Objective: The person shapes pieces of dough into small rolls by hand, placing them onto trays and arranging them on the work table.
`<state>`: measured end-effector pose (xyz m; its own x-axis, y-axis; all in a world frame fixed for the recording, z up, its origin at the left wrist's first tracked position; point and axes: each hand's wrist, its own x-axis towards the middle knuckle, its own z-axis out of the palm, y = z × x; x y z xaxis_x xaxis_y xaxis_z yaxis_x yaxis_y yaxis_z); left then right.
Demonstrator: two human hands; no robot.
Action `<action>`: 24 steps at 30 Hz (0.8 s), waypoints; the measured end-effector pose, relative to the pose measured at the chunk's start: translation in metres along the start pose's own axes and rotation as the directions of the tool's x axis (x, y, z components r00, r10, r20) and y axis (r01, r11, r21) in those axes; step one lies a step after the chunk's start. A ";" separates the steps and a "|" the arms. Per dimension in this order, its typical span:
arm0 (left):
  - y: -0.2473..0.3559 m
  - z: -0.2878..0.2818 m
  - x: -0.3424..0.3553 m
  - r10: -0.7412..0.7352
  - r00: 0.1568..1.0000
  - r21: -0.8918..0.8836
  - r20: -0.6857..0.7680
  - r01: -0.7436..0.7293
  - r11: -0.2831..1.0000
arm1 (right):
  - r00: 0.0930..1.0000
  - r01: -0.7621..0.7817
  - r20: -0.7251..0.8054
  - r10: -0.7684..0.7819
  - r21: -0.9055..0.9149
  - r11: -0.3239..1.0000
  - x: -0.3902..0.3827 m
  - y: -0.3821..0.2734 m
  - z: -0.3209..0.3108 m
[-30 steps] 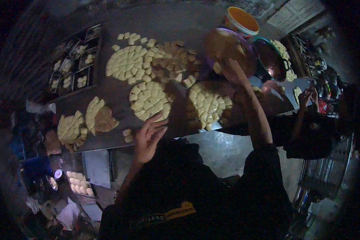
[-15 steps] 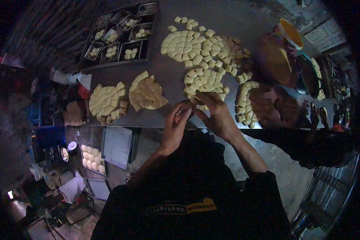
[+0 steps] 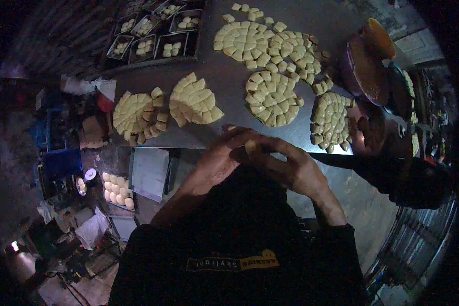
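My left hand point(image 3: 217, 166) and my right hand point(image 3: 293, 166) meet just in front of the table edge, close to my body. Both are closed, fingers curled together around a small pale dough piece point(image 3: 250, 146), which my fingers mostly hide. Beyond them on the table lies a round of cut dough point(image 3: 273, 99), split into many small blocks. To its left are a fan-shaped slab of cut dough point(image 3: 194, 101) and another cut round point(image 3: 136, 116) with loose pieces along its right side. A shiny cut slab point(image 3: 330, 120) lies to the right.
Farther back are a larger cut round point(image 3: 242, 38) and scattered dough pieces point(image 3: 293, 48). A dark tray point(image 3: 160, 64) holds tins with dough balls. Basins point(image 3: 367, 71) stand at right, near a co-worker's hand point(image 3: 375, 131) and dark sleeve point(image 3: 403, 176). Below left is a tray of buns point(image 3: 118, 191).
My hands have drawn back from the near edge of the middle dough round toward my body. The co-worker's hands have moved right, uncovering the shiny slab. The view has shifted slightly.
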<state>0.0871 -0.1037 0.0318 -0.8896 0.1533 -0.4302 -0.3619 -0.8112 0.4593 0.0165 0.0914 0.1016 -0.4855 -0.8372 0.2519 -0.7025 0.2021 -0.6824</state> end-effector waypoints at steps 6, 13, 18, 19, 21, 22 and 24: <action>-0.003 0.028 -0.007 0.380 0.912 0.550 0.152 -0.398 0.734 | 0.909 -0.384 -0.033 0.414 0.316 0.868 -0.004 0.005 -0.012; -0.019 0.045 0.008 0.503 0.851 0.805 0.151 -0.401 0.437 | 0.965 -0.225 -0.099 0.245 0.180 0.958 -0.016 0.037 -0.028; -0.038 0.064 0.021 0.332 0.935 0.611 -0.124 -0.191 0.768 | 0.971 -0.175 -0.142 0.191 0.118 0.977 -0.028 0.054 -0.032; -0.040 0.071 0.022 0.230 0.957 0.519 -0.175 -0.109 0.848 | 0.961 -0.254 -0.084 0.262 0.096 0.963 -0.032 0.058 -0.034; -0.048 0.063 0.029 0.095 0.978 0.347 -0.185 -0.026 0.938 | 0.972 -0.210 -0.064 0.224 0.176 0.962 -0.035 0.065 -0.043; -0.052 0.058 0.032 0.027 0.984 0.256 -0.177 0.019 0.966 | 0.977 -0.189 -0.057 0.205 0.215 0.958 -0.036 0.070 -0.048; -0.062 0.054 0.031 0.117 0.987 0.138 -0.114 -0.101 0.985 | 0.995 -0.090 -0.019 0.098 0.254 0.963 -0.043 0.085 -0.051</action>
<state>0.0666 -0.0181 0.0324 -0.8885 -0.0081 -0.4588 -0.3048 -0.7370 0.6032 -0.0490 0.1700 0.0677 -0.5617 -0.8036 0.1967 -0.5005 0.1407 -0.8542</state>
